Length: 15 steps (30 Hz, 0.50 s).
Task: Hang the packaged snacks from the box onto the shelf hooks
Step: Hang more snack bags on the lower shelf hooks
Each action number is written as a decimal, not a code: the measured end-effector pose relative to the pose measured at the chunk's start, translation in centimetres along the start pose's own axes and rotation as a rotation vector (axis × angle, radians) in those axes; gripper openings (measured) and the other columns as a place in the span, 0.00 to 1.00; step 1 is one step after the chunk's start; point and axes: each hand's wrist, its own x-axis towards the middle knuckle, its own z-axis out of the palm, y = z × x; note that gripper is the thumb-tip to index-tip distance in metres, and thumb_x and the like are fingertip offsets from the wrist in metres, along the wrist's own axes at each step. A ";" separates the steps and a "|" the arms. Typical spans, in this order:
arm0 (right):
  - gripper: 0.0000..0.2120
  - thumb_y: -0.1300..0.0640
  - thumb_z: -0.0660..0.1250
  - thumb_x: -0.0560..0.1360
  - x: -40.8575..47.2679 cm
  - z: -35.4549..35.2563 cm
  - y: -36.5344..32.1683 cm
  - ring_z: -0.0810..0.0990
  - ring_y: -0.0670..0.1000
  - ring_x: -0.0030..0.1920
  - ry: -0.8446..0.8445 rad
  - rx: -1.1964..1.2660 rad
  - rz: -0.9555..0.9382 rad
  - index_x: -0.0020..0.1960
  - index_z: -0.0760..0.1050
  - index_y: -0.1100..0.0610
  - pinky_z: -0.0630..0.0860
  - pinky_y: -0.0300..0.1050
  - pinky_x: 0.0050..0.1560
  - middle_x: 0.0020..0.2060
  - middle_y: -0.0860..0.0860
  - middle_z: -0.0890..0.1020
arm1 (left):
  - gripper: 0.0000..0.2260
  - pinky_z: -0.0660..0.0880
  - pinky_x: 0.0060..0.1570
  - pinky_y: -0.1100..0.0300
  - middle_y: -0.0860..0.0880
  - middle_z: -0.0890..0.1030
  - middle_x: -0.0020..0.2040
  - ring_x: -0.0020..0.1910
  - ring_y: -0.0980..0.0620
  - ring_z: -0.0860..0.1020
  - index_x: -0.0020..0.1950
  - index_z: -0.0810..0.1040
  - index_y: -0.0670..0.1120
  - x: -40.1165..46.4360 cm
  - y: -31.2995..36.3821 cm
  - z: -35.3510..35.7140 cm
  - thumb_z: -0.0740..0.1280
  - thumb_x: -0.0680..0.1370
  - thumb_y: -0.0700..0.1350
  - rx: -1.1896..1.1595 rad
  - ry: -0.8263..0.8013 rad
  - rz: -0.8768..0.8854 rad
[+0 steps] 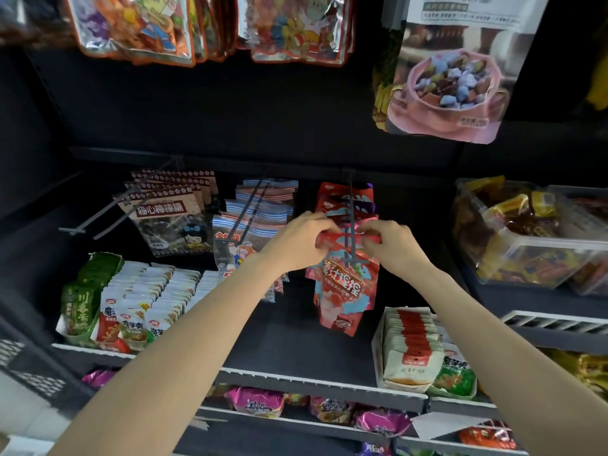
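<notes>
Left hand (297, 240) and right hand (390, 243) both pinching top edge of red snack pack (340, 284), threading it onto grey hook (350, 222) mid-shelf. Several matching packs already hanging behind it (so decent progress). Neighbouring hooks stocked too; far-left hook (108, 210) has free room at tip. Box out of view, so can't tell what's left.

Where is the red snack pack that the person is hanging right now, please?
In the head view, just right of centre, the red pack hangs at the front of the right hook, its top pinched by the left hand and right hand.
</notes>
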 end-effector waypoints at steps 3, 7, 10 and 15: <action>0.11 0.60 0.62 0.78 -0.1 0.3 -0.1 0.76 0.47 0.42 -0.031 -0.016 0.022 0.58 0.80 0.56 0.74 0.39 0.40 0.50 0.53 0.81 | 0.13 0.71 0.59 0.54 0.51 0.75 0.57 0.58 0.53 0.71 0.57 0.79 0.48 -0.2 0.2 0.0 0.71 0.74 0.48 0.031 0.022 0.024; 0.10 0.60 0.63 0.78 0.3 0.7 -0.2 0.77 0.48 0.40 -0.010 -0.032 0.045 0.55 0.81 0.56 0.74 0.41 0.39 0.48 0.53 0.82 | 0.10 0.70 0.57 0.50 0.49 0.74 0.55 0.55 0.51 0.70 0.52 0.81 0.44 -0.3 1.0 0.5 0.70 0.74 0.47 0.105 0.066 0.026; 0.11 0.59 0.62 0.78 0.9 0.7 -0.4 0.80 0.50 0.44 -0.025 -0.022 0.067 0.57 0.80 0.55 0.79 0.46 0.44 0.51 0.53 0.82 | 0.10 0.71 0.55 0.48 0.48 0.73 0.55 0.55 0.51 0.70 0.50 0.81 0.43 0.1 1.4 0.5 0.70 0.74 0.48 0.139 0.085 -0.001; 0.11 0.61 0.61 0.79 1.1 -0.4 -0.2 0.78 0.50 0.52 -0.159 0.025 0.030 0.58 0.79 0.58 0.73 0.39 0.48 0.57 0.53 0.79 | 0.07 0.72 0.57 0.47 0.49 0.74 0.56 0.56 0.51 0.71 0.47 0.79 0.44 0.2 1.6 0.6 0.69 0.75 0.47 0.099 0.054 -0.038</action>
